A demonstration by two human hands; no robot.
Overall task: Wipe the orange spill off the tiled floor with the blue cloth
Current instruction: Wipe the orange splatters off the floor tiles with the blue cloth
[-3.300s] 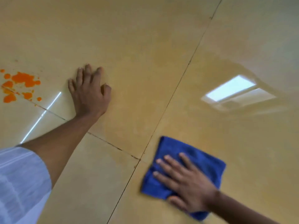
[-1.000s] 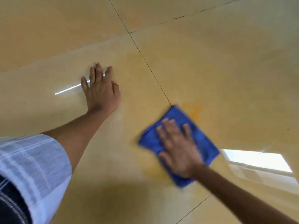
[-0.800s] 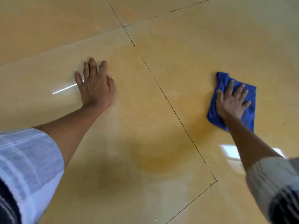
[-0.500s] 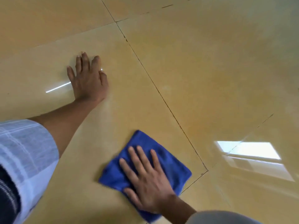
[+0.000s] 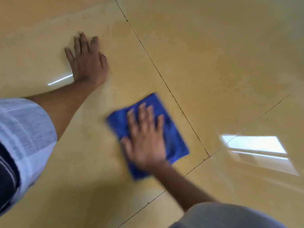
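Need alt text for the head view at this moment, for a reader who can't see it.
A right hand presses flat on a blue cloth on glossy yellow floor tiles, blurred by motion. The left hand is planted palm-down farther away; no orange droplets are visible.

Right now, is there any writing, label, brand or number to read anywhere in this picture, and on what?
None: no word, number, label or sign can be read.
The blue cloth under the right hand is blurred and shows no tag.
The left hand rests on plain tiled floor.
The sleeve bears only woven stripes.
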